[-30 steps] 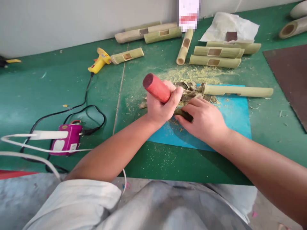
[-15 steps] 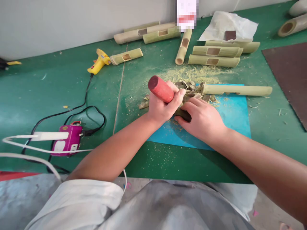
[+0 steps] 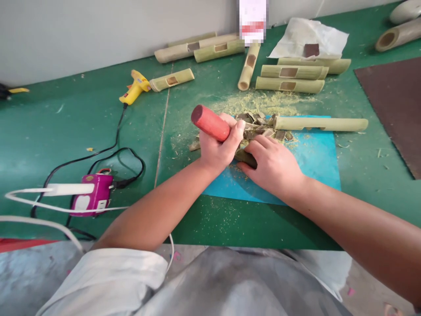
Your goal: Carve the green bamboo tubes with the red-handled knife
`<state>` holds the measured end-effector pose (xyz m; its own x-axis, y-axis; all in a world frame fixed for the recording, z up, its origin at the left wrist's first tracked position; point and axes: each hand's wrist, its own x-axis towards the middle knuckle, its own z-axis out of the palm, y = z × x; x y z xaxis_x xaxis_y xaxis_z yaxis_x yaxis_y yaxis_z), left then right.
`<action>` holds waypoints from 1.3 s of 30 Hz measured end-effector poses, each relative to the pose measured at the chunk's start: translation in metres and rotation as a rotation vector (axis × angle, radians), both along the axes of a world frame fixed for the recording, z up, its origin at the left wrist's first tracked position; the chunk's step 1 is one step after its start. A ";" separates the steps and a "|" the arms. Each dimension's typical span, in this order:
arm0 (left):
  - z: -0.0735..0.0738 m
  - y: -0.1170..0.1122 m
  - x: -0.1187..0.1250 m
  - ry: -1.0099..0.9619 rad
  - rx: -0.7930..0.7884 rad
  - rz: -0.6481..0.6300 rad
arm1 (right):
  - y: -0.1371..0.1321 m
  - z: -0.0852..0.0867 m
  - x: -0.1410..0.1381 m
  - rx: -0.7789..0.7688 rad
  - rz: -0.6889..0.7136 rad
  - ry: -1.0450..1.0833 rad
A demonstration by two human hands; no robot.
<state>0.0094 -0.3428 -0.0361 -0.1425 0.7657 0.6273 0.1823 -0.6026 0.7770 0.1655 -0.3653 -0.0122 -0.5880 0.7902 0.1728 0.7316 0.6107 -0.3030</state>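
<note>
Around a thick red handle (image 3: 210, 123) my left hand (image 3: 215, 151) is closed, thumb along its side; the tool's working end is hidden behind the hand. My right hand (image 3: 274, 164) is closed on a dark piece of bamboo (image 3: 245, 158), pressing it down over a blue sheet (image 3: 315, 171). Both hands are close together, near a pile of brown bamboo chips and shavings (image 3: 251, 118). Just beyond my right hand lies a pale bamboo tube (image 3: 332, 124) with notches on its side.
Several bamboo tubes with cut windows (image 3: 289, 84) lie at the back, beside white paper (image 3: 312, 37). A yellow glue gun (image 3: 134, 87) rests at left, its black cord running to a purple power adapter (image 3: 97, 193). A dark brown board (image 3: 394, 105) lies at right.
My left hand has shifted slightly left, and the red handle leans further left. My right hand keeps its hold on the bamboo piece. The whole view has shifted a little.
</note>
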 end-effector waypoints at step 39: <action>0.010 0.000 0.002 -0.098 -0.168 -0.103 | 0.000 0.000 -0.001 -0.091 -0.022 0.070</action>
<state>0.0118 -0.3433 -0.0266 -0.1121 0.8717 0.4771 0.0455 -0.4751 0.8788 0.1648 -0.3649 -0.0122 -0.5597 0.8168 0.1399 0.7192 0.5627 -0.4075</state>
